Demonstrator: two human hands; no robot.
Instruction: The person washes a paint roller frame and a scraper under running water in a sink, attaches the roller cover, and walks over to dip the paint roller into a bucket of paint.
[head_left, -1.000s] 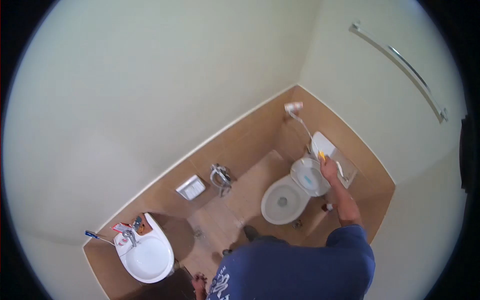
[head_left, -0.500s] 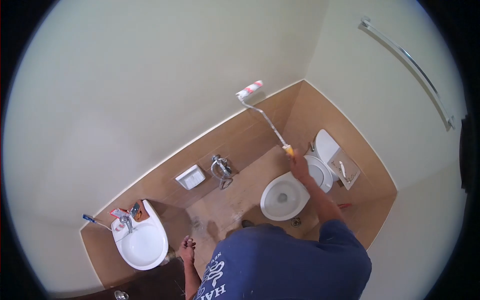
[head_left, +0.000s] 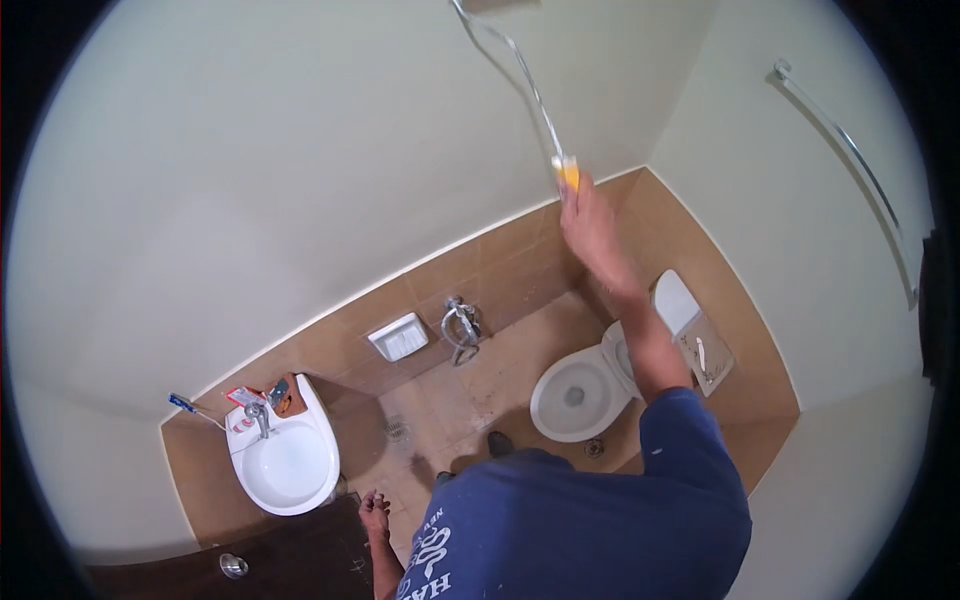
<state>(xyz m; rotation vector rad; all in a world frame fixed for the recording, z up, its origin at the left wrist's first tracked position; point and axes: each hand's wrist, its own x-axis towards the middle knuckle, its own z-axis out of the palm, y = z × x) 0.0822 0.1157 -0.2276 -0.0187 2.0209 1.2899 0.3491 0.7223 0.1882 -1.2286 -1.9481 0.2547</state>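
Note:
My right hand [head_left: 590,222] is wrapped round the yellow handle [head_left: 567,173] of a paint roller, raised in front of the pale wall [head_left: 330,130]. The roller's bent metal rod [head_left: 528,75] runs up to the top edge of the view, where the roller head is out of sight. Low at my left side, my left hand [head_left: 374,514] hangs near the dark door [head_left: 290,550], its fingers loosely bent and apart, with nothing seen in them.
A white washbasin [head_left: 290,465] at the left bears a tap, a red packet and a brown object. A soap dish [head_left: 400,337] and hose fitting [head_left: 461,325] are on the tiled wall. The toilet [head_left: 580,395] stands at the right, below a towel rail [head_left: 865,170].
My right hand has lifted the roller from beside the toilet up along the wall, and its head has left the view. More of the dark door shows at the lower left.

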